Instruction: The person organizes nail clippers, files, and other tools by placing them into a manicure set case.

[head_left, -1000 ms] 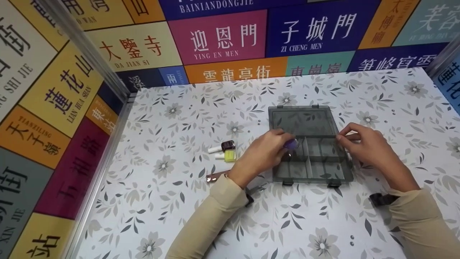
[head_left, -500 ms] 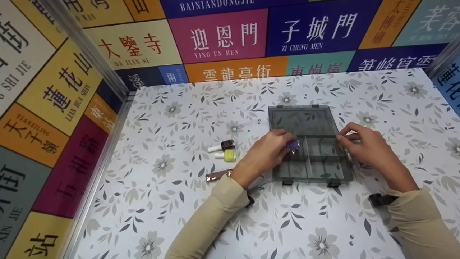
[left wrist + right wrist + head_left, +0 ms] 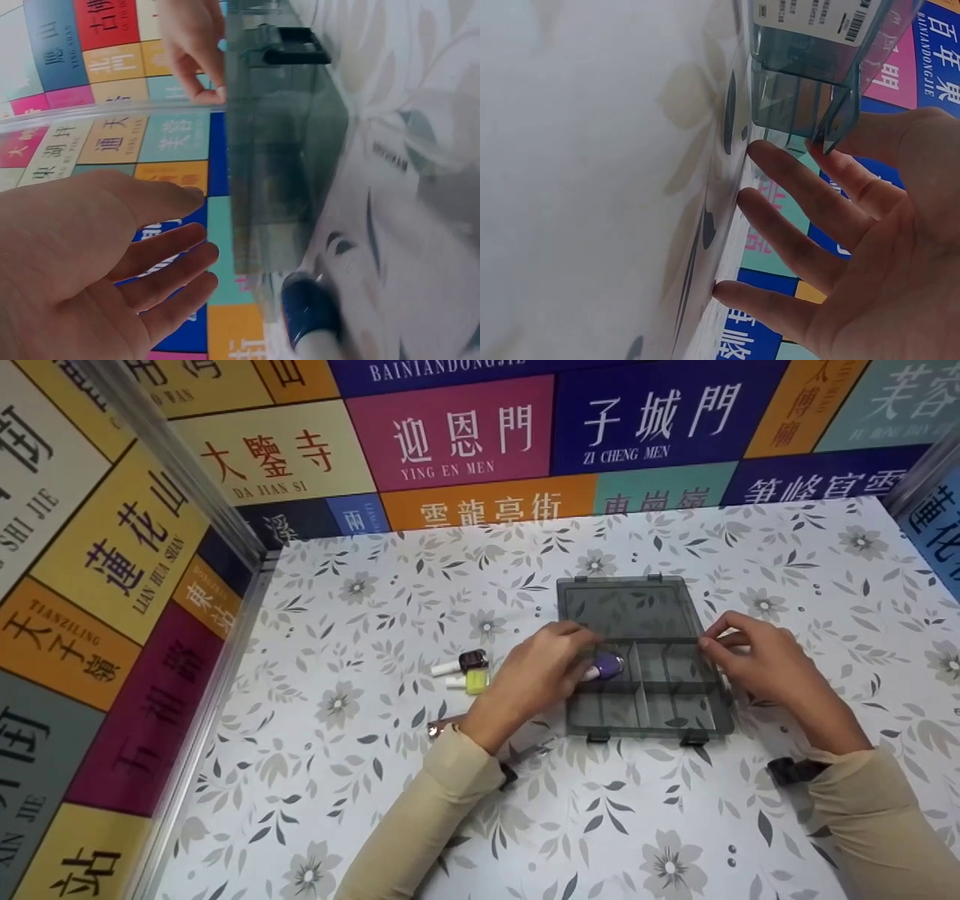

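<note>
A smoky grey plastic compartment box [image 3: 682,712] lies with its lid [image 3: 626,607] folded back. In its back-left compartment rests a purple nail polish bottle [image 3: 609,665], its pale cap toward my left hand [image 3: 544,667]. That hand hovers over the box's left side; in the left wrist view its fingers are extended and hold nothing. My right hand [image 3: 757,656] pinches the box's right edge near the hinge between thumb and index finger. Its other fingers [image 3: 795,240] spread beside the box. A dark blue bottle [image 3: 309,306] with a white cap shows by the box in the left wrist view.
Left of the box lie a dark nail polish bottle [image 3: 472,661], a yellow-green nail polish bottle [image 3: 476,682] and a nail clipper [image 3: 444,726], partly hidden by the left forearm. Panels with printed signs [image 3: 450,435] border the floral table [image 3: 337,810] at the back and sides.
My left hand has let go of the purple nail polish bottle, which now lies in the compartment, and has drawn slightly back to the left. The right hand keeps its place on the box.
</note>
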Motion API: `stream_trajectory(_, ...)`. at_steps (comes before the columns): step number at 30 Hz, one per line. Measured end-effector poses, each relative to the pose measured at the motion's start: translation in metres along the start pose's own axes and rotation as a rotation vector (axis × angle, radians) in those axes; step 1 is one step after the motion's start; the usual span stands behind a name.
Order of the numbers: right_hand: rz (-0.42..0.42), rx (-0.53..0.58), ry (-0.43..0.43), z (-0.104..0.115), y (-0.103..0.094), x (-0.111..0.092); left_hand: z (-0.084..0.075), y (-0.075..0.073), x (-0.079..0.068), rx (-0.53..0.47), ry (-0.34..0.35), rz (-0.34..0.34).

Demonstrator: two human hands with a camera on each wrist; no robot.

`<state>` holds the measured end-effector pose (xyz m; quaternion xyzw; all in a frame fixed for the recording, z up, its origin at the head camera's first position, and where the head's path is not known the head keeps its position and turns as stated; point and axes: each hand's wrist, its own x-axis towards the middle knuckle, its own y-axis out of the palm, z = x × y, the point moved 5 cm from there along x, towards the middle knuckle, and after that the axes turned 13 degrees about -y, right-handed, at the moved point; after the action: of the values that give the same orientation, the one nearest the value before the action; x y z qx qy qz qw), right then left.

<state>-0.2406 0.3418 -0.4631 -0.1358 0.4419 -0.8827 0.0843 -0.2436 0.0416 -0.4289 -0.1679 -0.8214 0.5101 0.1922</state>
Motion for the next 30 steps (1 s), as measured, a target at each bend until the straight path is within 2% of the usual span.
stream_trajectory(8,0.006,-0.020,0.001,0.000,-0.001,0.002,0.020,-0.013,-0.024,0.017,-0.035,0.005)
stream_trajectory(14,0.013,-0.025,0.004,-0.001,-0.003,0.002,0.036,-0.022,-0.038,0.003,-0.086,0.011)
stream_trajectory(22,0.015,-0.028,0.010,0.000,-0.003,0.001,0.043,-0.030,-0.044,-0.009,-0.143,0.067)
stream_trajectory(30,0.021,-0.011,0.023,0.001,-0.002,0.000,0.056,-0.031,-0.045,-0.021,-0.193,0.147)
